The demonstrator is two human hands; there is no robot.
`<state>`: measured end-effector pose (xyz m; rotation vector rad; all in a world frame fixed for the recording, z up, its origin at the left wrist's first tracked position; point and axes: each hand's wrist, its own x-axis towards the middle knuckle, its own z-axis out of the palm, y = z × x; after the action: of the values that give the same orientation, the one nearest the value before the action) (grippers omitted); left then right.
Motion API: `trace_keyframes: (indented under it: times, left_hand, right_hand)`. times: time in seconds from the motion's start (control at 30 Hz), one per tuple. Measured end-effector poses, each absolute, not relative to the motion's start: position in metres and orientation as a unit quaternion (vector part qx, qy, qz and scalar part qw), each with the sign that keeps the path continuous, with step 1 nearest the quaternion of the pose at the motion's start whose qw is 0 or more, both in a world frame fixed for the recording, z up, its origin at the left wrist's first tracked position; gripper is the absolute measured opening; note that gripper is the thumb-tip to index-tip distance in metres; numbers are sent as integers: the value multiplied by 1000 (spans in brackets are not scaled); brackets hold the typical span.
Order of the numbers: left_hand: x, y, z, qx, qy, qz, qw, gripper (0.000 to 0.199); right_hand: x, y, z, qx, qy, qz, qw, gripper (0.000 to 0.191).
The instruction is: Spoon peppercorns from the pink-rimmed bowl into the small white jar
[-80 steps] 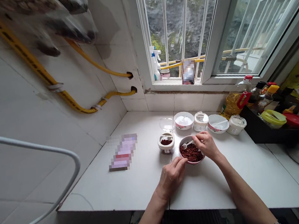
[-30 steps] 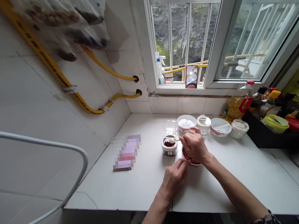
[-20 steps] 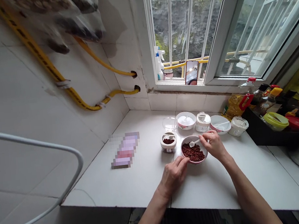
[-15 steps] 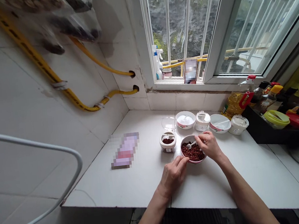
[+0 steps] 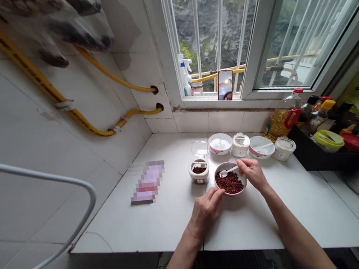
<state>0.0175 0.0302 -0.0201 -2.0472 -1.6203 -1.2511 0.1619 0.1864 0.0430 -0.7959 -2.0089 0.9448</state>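
Note:
A bowl (image 5: 244,173) of dark red peppercorns (image 5: 231,184) stands on the white tiled counter. My left hand (image 5: 207,208) is closed on its near left rim, thumb and fingers pinching the edge. In my right hand (image 5: 251,173) is the handle of a small white spoon (image 5: 228,171); its scoop end is over the peppercorns at the left of the bowl. I cannot make out whether the scoop holds any. Just left of the bowl sits a spice jar (image 5: 199,171) with its clear lid (image 5: 200,148) flipped up and peppercorns inside.
Behind the bowl stand a bowl of white grains (image 5: 220,144), a lidded jar (image 5: 241,145), a bowl with a white spoon (image 5: 262,147) and another jar (image 5: 284,148). An oil bottle (image 5: 280,119) and a black condiment box (image 5: 309,150) are at right. A phone (image 5: 225,85) leans at the window.
My right hand has drawn slightly back, and the spoon's scoop has lifted out of the peppercorns toward the left rim. The left hand stays on the bowl. The view has shifted slightly.

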Motion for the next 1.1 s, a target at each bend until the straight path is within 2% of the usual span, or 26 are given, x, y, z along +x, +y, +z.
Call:
trace_keyframes:
  times: [0.43,0.57,0.67,0.8,0.87,1.0,1.1]
  left_hand:
    - [18,30,-20,-704,-550,-433,123,25]
    - [18,30,-19,-707,-548,-431,122,24]
    - [18,30,-18,-705,-549,-430,128,23]
    - [19,31,-16,-704,-550,-430,132,23]
    - [19,30,-16,-703,-555,-426,131,23]
    - [19,29,-18,-700,-558,-426,133,25]
    - [18,29,-19,-703,-553,-429,127,26]
  right_hand:
    - [149,187,43,-330,-719,455,410,52]
    - [128,175,57,-303,-764,373,430,49]
    - [110,164,66,-249,-829,211,454,44]
    - [98,156,67,-137,-897,72,414,37]
    - [101,159,67,-133,-895,78,419,37]
    - [125,179,67,-217,-851,154,454,42]
    - [146,194,60,-248,-860,145,421,46]
